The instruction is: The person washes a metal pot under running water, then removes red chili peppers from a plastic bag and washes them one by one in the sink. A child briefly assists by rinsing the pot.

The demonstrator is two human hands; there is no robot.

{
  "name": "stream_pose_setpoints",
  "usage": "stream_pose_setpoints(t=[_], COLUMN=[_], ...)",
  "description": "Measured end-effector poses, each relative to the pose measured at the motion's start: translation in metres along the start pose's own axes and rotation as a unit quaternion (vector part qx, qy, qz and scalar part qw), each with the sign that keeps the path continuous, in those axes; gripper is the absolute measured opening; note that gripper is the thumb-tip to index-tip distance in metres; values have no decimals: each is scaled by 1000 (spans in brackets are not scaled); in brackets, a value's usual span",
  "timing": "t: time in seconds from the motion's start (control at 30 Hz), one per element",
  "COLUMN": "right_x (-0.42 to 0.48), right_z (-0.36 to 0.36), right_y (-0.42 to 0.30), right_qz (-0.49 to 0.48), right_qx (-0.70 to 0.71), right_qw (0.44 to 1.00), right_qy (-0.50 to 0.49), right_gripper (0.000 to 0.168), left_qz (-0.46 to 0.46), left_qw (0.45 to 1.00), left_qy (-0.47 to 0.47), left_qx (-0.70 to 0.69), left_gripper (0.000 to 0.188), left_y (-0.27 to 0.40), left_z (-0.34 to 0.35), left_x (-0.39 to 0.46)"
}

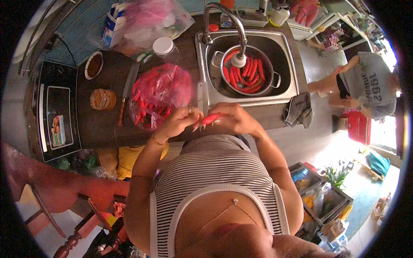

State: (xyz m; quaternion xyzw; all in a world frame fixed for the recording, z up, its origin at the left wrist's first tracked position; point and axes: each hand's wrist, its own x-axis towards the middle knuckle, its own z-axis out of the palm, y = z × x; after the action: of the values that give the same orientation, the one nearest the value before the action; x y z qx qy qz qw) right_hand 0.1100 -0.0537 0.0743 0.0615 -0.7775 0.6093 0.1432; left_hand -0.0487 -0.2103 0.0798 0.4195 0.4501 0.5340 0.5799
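Note:
Above the counter's front edge, my right hand (pixel 238 118) holds a bright red chili pepper (pixel 213 118). My left hand (pixel 184 122) pinches at the left end of that pepper, where fingers hide part of it. Just beyond my hands, a knife blade (pixel 202 93) points away along the sink's left rim; its handle is hidden. To the left sits a pink plastic bag (pixel 164 87) full of red chili peppers. In the stainless steel sink (pixel 284 69), a two-handled metal pot (pixel 272 72) contains several red chilies below the faucet (pixel 240 29).
A long knife (pixel 129 87) lies left of the bag, beside a glass jar (pixel 103 99) and a bowl (pixel 94 65). A white-lidded jar (pixel 163 46) stands behind. A dark cloth (pixel 298 110) hangs at the counter's right edge. Another person (pixel 371 84) is at the far right.

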Motion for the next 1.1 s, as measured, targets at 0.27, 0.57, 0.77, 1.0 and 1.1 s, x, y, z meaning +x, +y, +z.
stream_pose_setpoints(t=[0.27, 0.57, 0.77, 1.0, 1.1], right_x=[-63, -15, 1, 11, 6], right_z=[-42, 20, 42, 53, 51], right_y=[129, 72, 77, 55, 64], right_qz=[171, 177, 99, 181, 157], right_qx=[-533, -243, -288, -239, -250], right_qw=[784, 953, 952, 954, 955], right_qy=[269, 44, -14, -8, 4], right_gripper=[34, 33, 31, 30, 31], left_qz=[-39, -211, -254, -214, -207], left_qw=[892, 844, 756, 805, 867], left_qy=[192, 312, 278, 311, 293], left_qx=[407, 383, 536, 458, 345], left_gripper=[34, 21, 35, 44, 38], left_y=[-41, -47, -89, -168, -152], left_z=[-5, -97, -97, -135, -132], left_x=[-14, -80, -41, -65, -60])
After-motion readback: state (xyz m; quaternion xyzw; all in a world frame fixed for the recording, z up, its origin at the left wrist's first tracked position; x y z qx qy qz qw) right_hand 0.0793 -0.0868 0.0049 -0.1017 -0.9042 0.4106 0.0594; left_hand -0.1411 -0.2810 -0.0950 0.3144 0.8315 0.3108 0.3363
